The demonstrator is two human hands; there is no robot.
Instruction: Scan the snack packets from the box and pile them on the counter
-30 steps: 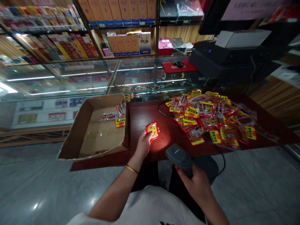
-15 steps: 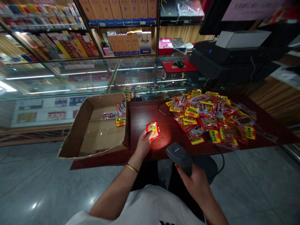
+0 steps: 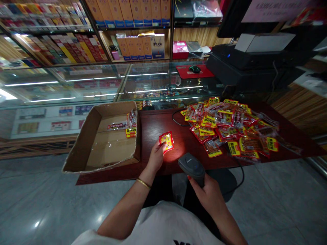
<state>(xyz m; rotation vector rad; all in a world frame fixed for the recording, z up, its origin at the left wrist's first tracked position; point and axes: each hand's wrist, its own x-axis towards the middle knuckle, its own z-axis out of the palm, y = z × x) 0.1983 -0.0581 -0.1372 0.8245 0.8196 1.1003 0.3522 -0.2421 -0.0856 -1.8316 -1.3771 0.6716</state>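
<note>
My left hand (image 3: 156,157) is closed on a small red and yellow snack packet (image 3: 167,140), held above the dark red tabletop (image 3: 150,124). In my right hand (image 3: 208,192) is a dark grey barcode scanner (image 3: 191,166), its head tilted toward the packet. Reddish light from it falls on the packet and the wood beside it. A pile of snack packets (image 3: 224,124) covers the right part of the table. Left of my hands stands an open cardboard box (image 3: 102,149) with a few packets (image 3: 131,124) along its right side.
Behind the table runs a glass display counter (image 3: 150,80) with a red mouse pad (image 3: 184,72) and a mouse (image 3: 194,69) on top. A black machine (image 3: 230,64) stands at the back right. The scanner's cable (image 3: 242,177) hangs near a dark stool (image 3: 224,180).
My right hand has moved the scanner slightly left and up, closer to the packet, and the light on the packet looks brighter. My left hand has stayed in place.
</note>
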